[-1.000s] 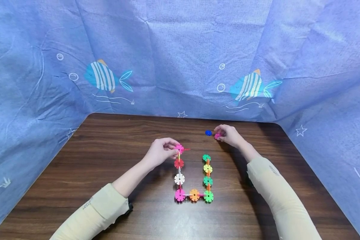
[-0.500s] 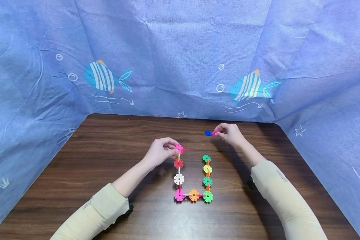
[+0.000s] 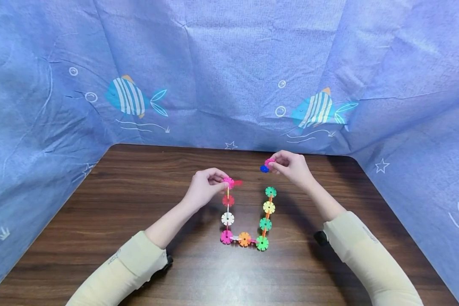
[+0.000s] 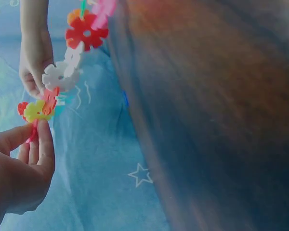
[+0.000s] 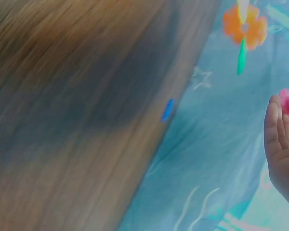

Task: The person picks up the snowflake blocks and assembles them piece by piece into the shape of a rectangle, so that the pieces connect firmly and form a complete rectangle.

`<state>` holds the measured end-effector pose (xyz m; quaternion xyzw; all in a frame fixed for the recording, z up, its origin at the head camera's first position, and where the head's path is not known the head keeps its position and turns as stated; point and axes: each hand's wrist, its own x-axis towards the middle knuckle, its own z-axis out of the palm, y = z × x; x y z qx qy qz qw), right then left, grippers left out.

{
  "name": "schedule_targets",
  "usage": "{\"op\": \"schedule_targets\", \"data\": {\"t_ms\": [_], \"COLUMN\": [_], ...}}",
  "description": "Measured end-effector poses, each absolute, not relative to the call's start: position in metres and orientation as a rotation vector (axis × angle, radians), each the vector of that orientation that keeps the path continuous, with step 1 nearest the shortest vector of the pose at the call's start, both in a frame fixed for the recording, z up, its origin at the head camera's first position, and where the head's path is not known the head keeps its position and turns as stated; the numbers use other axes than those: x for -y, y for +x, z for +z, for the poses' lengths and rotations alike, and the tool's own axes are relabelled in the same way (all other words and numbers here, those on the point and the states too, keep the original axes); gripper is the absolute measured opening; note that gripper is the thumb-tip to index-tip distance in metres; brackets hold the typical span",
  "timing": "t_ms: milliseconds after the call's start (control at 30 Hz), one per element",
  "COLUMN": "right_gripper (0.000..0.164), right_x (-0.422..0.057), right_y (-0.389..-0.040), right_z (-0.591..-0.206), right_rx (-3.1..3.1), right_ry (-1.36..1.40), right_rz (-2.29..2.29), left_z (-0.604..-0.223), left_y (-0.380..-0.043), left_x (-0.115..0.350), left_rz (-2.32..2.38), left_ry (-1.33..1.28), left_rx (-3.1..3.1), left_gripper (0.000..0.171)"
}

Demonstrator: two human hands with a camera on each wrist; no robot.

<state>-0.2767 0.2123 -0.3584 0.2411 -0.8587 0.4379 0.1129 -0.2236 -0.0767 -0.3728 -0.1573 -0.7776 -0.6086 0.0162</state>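
My left hand (image 3: 206, 189) pinches a pink snowflake disc (image 3: 228, 183) at the far left end of a U-shaped chain of slotted plastic discs. A red disc (image 3: 238, 182) juts rightward from it, edge-on. In the left wrist view, thumb and fingers grip the pink disc (image 4: 32, 134) beside a yellow one (image 4: 37, 111). The chain's right arm ends in a green disc (image 3: 270, 192). Beyond that, my right hand (image 3: 292, 166) holds a loose pink snowflake disc (image 3: 269, 163) between thumb and fingers. It partly overlaps a blue disc (image 3: 264, 169) lying on the table.
A brown wood-grain table (image 3: 145, 170) bears everything. Behind and around it hangs a blue cloth (image 3: 229, 85) printed with fish. The chain's near side has a pink (image 3: 226, 237), an orange (image 3: 244, 239) and a green disc (image 3: 262, 243).
My right hand has raised the loose pink disc and brought it left, up to the blue disc. My left hand has lifted the chain, which has shifted upward in view, its right arm now slanting.
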Motion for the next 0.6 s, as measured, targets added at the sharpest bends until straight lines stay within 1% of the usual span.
{"op": "schedule_targets", "data": {"t_ms": [167, 333, 467, 600], "right_gripper": [0.01, 0.01, 0.009, 0.008], "right_x": [-0.196, -0.177, -0.166, -0.159], "right_y": [-0.257, -0.231, -0.218, -0.215], "right_z": [-0.337, -0.315, -0.307, -0.31], "right_rx": [2.504, 2.471, 2.457, 2.44], "right_ry": [0.733, 0.805, 0.832, 0.83], "right_rz": [1.297, 1.235, 1.204, 1.241], "left_z": [-0.366, -0.362, -0.361, -0.36], "left_y": [-0.224, -0.222, -0.22, -0.219], "left_x": [0.077, 0.077, 0.077, 0.077], "left_rz": [-1.783, -1.799, -1.768, -1.688], "left_ry": [-0.503, -0.51, -0.504, -0.511], "left_rx": [2.364, 2.298, 2.268, 2.245], "left_gripper": [0.012, 0.012, 0.011, 0.011]}}
